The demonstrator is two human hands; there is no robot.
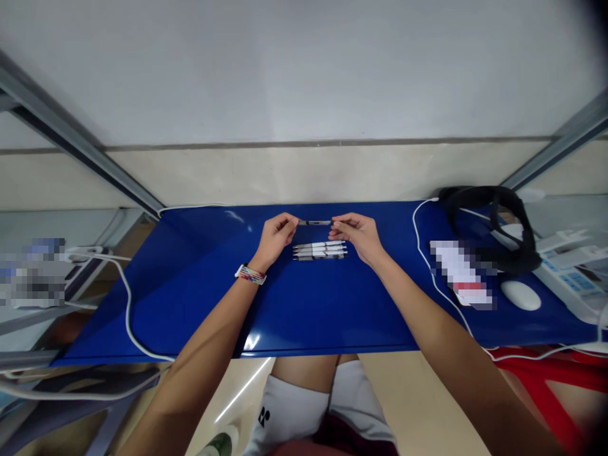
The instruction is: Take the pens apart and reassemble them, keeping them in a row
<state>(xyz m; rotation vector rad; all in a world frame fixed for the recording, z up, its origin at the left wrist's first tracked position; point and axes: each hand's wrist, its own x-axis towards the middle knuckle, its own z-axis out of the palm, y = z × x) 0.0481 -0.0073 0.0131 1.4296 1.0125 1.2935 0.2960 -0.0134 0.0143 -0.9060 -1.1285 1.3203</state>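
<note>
Both my hands hold one pen [315, 223] level above a blue table [199, 291]. My left hand [275, 237] pinches its left end, and a beaded bracelet [250, 274] circles that wrist. My right hand [355, 235] pinches the pen's right end. Just below the held pen, three white pens [319, 250] lie side by side on the table, between my two hands.
A white cable [127, 310] loops over the table's left side. On the right lie a black strap [494, 221], a white mouse [520, 295], another white cable [420, 244] and boxes [570, 272]. A red stool [536, 373] stands at lower right. A grey wall is behind.
</note>
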